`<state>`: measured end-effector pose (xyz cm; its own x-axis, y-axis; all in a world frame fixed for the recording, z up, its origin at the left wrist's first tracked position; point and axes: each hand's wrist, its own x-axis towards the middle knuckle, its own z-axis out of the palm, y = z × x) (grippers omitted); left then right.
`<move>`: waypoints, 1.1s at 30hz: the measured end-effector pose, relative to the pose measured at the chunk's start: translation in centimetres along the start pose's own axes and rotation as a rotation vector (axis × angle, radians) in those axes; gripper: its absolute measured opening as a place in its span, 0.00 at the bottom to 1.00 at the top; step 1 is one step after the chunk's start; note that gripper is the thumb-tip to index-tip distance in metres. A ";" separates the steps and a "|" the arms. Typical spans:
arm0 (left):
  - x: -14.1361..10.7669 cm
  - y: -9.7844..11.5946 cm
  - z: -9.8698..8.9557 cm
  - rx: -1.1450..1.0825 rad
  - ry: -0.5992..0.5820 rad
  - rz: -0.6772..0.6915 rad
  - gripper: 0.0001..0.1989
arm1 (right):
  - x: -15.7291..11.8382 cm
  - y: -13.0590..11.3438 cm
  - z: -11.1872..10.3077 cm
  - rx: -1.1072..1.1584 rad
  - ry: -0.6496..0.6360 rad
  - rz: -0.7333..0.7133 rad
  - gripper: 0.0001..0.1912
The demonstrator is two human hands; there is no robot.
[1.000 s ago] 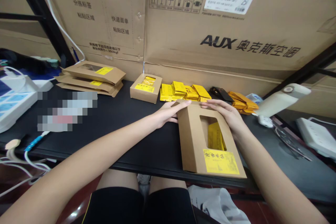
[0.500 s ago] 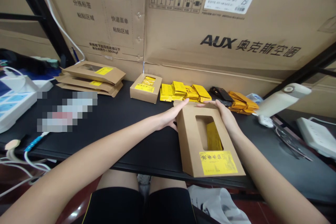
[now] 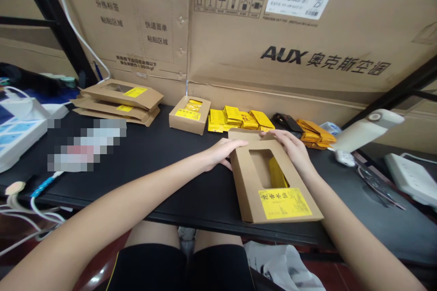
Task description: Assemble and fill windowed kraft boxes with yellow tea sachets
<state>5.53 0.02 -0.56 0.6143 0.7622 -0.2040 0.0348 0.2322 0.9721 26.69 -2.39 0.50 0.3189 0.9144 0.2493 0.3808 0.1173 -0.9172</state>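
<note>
Both hands [image 3: 225,151] on kraft box [image 3: 273,186] — flap up

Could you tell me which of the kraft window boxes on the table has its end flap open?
The kraft window box between both hands, nearest the table's front edge; its far flap stands open.

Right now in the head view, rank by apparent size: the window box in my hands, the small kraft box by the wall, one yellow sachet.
1. window box, though nearest the camera
2. small kraft box
3. yellow sachet

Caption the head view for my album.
Both hands, left and right, hold a brown windowed cardboard box on a black table.
</note>
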 end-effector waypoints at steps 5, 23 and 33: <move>0.1 0.1 -0.2 -0.070 0.146 0.065 0.22 | -0.2 -0.6 -0.5 -0.021 -0.061 0.040 0.14; -0.4 0.5 -0.3 -0.019 0.153 0.147 0.24 | -0.8 -0.4 0.1 0.291 -0.114 0.250 0.15; 0.0 0.4 -0.2 0.012 0.207 0.151 0.17 | -1.0 -0.7 0.2 0.281 -0.091 0.243 0.14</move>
<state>5.36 0.22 -0.18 0.4383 0.8957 -0.0744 -0.0352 0.0999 0.9944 25.91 -3.30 0.85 0.2875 0.9578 -0.0030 0.0466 -0.0171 -0.9988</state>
